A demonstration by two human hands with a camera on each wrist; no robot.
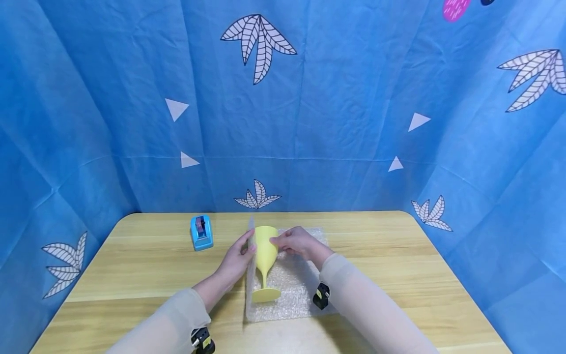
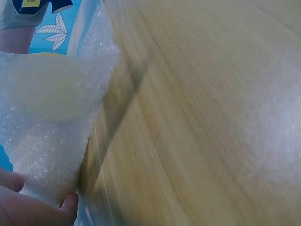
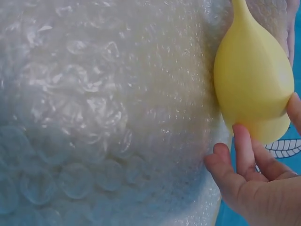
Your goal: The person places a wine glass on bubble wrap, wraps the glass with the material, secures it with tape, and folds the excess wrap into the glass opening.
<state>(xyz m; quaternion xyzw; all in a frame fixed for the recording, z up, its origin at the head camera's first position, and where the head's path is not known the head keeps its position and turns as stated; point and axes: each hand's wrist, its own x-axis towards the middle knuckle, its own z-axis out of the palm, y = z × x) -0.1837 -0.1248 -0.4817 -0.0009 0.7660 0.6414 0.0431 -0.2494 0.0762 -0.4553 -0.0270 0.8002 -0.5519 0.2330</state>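
A yellow goblet (image 1: pixel 266 250) lies along a sheet of bubble wrap (image 1: pixel 296 290), its foot toward the near edge and its bowl away from me. My right hand (image 1: pixel 302 243) holds the bowl near the rim; in the right wrist view, the thumb and fingertips touch the goblet (image 3: pixel 254 75). On the other side, my left hand (image 1: pixel 236 260) grips the wrap's left edge, which stands raised along the goblet's side. The left wrist view shows fingers (image 2: pixel 69 207) on the raised bubble wrap (image 2: pixel 51 132), with the goblet's pale shape blurred behind it.
A blue tape dispenser (image 1: pixel 202 233) stands on the wooden table (image 1: pixel 155 260), left of the wrap near the back edge. A blue patterned curtain (image 1: pixel 265 123) hangs behind the table and along both sides.
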